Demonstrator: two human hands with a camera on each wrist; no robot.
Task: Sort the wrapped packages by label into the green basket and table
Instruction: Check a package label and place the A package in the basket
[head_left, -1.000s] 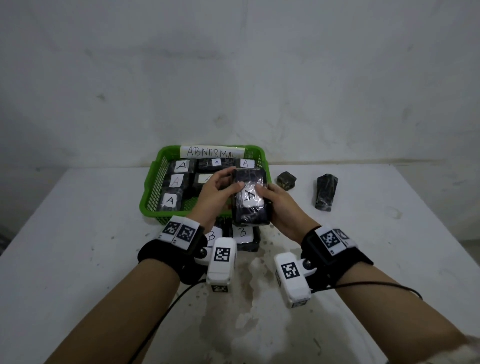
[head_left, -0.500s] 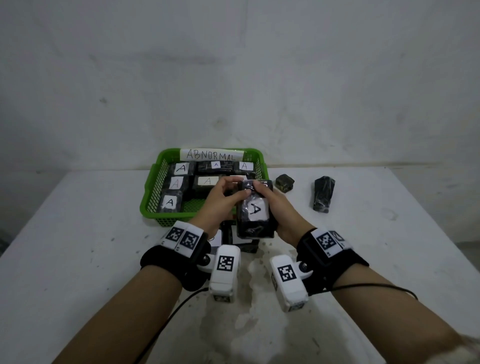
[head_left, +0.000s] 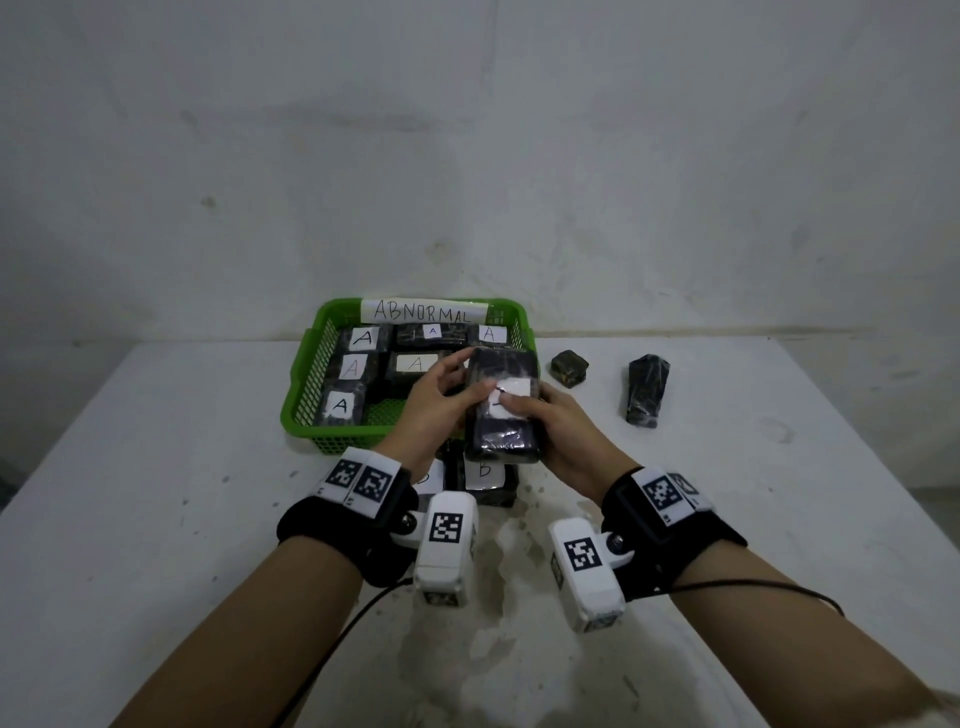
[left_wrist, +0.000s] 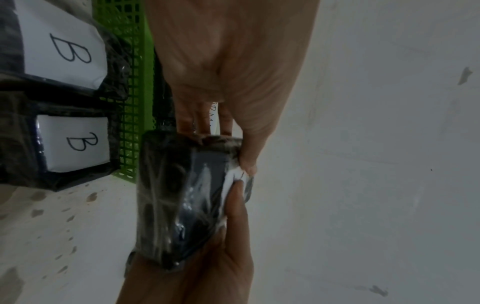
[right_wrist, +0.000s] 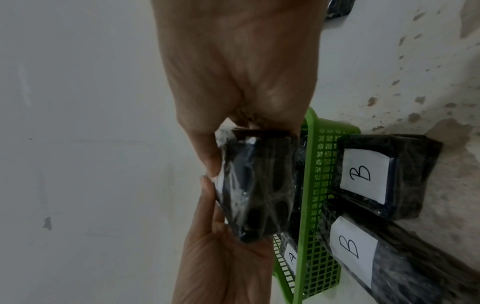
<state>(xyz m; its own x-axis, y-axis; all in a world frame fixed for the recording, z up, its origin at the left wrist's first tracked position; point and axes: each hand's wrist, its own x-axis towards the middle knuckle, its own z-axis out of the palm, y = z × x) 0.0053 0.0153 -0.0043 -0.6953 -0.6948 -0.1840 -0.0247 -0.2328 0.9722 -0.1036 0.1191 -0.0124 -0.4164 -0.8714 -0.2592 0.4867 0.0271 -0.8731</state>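
A black, film-wrapped rectangular package sits between the two hands, raised off the white counter and held over the near right corner of the green plastic mesh basket. The left hand grips the package's left side with fingers curled round its far end and the thumb laid on the top face; the right hand cradles the right side and underside, its thumb pressing on the white paper label so that the letter is mostly covered and cannot be read. In the left wrist view the two thumb tips nearly meet on the label edge of the package. Both forearms reach forward from the near edge of the counter, wrists level, palms turned toward each other. Directly beneath the hands, on the counter against the basket's near wall, lie two wrapped black packages labelled B. Beyond the left hand, the basket holds several wrapped black packages labelled A, and a white "ABNORMAL" sign stands on its far rim. Beyond and right of the right hand lie a small dark wrapped cube and a taller dark wrapped bundle, well apart from the hands. Bare counter stretches right of the right hand and left of the left forearm.
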